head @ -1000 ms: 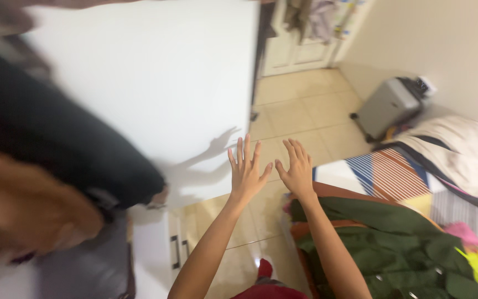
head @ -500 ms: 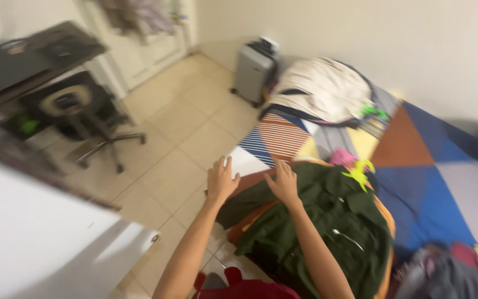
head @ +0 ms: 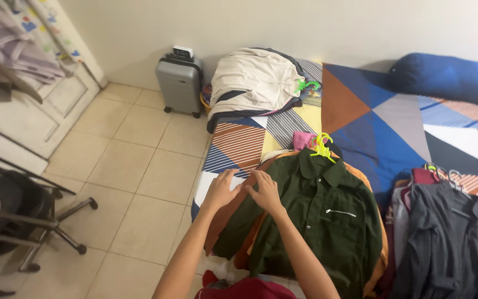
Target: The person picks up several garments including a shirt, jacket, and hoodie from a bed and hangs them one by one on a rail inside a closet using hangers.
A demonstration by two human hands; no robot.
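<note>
1. I see my left hand (head: 221, 190) and right hand (head: 264, 192) resting flat and open, gripping nothing, on the sleeve of the green shirt (head: 316, 216), which lies on the bed (head: 394, 116).
2. The shirt tops a stack at the bed's edge; a careless tug could slide it to the floor (head: 139, 182).
3. The yellow-green hanger (head: 322, 147) at the shirt's collar may snag.

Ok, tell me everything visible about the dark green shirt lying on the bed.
The dark green shirt lies flat, front up, topmost on a pile of orange and brown clothes at the bed's near edge. It looks like woven cloth, with a collar, a buttoned front and a silver chest zip. A yellow-green hanger sticks out at the collar. Its sleeve hangs toward the floor. The left hand and right hand rest on the sleeve side.
</note>
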